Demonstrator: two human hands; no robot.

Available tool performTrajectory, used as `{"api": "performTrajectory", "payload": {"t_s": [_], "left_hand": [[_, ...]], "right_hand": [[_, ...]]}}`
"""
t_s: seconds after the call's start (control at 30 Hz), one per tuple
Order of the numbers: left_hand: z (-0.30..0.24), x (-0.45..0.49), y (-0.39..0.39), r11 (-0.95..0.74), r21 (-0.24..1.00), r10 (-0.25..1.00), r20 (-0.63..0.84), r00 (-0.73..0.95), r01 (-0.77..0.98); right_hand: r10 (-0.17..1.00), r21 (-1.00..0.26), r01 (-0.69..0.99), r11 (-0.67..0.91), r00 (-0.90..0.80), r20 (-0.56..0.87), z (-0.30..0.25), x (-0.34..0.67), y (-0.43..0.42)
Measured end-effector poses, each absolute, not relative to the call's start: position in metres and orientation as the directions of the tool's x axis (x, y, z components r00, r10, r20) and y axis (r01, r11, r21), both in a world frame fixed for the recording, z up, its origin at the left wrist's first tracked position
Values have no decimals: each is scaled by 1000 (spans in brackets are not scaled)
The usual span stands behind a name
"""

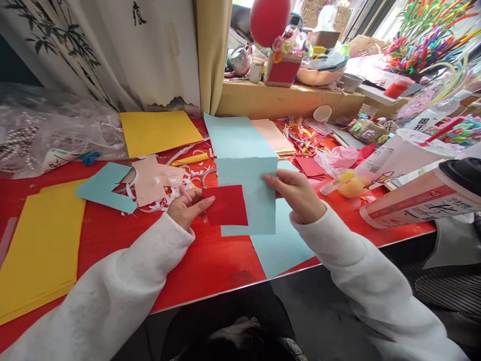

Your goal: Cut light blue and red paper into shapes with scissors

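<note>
**Red square against pale blue sheet, both hands pinching**

The left hand (186,208) has a small red paper square (227,205) pinched by its left edge, with the thumb lying flat on the front and the fingers curled behind. The square is plain deep red with clean straight edges, and it's a bit wider than tall. It overlaps the lower left part of a light blue sheet (248,195) and sits in front of it.

The right hand (296,193) grips that blue sheet at its right edge, thumb on top, holding it just above the red table (203,260). The sheet is much bigger than the square, matte and uncreased.

Another blue sheet (281,245) lies flat underneath, poking over the table edge. White scraps (180,185) and a yellow paper (160,131) sit further back.
</note>
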State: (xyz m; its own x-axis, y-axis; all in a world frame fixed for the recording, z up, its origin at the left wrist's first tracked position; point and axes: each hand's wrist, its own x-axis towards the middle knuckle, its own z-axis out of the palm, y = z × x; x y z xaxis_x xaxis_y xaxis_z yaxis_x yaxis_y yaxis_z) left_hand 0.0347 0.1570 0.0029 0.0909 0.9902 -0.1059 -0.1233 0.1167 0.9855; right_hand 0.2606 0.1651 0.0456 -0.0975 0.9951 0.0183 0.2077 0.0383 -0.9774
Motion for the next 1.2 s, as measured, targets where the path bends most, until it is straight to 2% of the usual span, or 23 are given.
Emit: {"api": "performTrajectory", "payload": {"t_s": [0.2,0.3,0.4,0.53,0.63,0.8,0.97,1.1,1.2], "left_hand": [[4,31,161,59,995,998,-58,7,-85],[5,31,162,54,993,995,-62,-73,-107],[7,30,162,-26,995,989,11,-147,-98],[9,29,162,-96,993,976,79,-202,-75],[10,29,162,-100,992,981,85,-175,-80],[8,29,163,-100,993,988,93,-120,-56],[7,28,164,-134,991,983,130,-131,-20],[6,29,165,-84,994,992,77,-102,-71],[6,29,165,-29,999,998,27,-65,-27]], "right_hand": [[995,-996,-59,62,-78,67,35,224,193],[994,-988,-156,-12,-107,4,31,214,192],[972,-981,-133,-139,-207,-109,27,210,187],[927,-974,-59,-219,-325,-189,22,210,183],[930,-976,-91,-196,-334,-156,19,212,184],[970,-973,-190,-131,-229,-86,20,214,184],[948,-982,-176,-75,-319,-16,16,208,181],[952,-981,-192,-34,-305,27,8,210,185],[953,-976,-218,11,-293,76,6,212,188]]}}
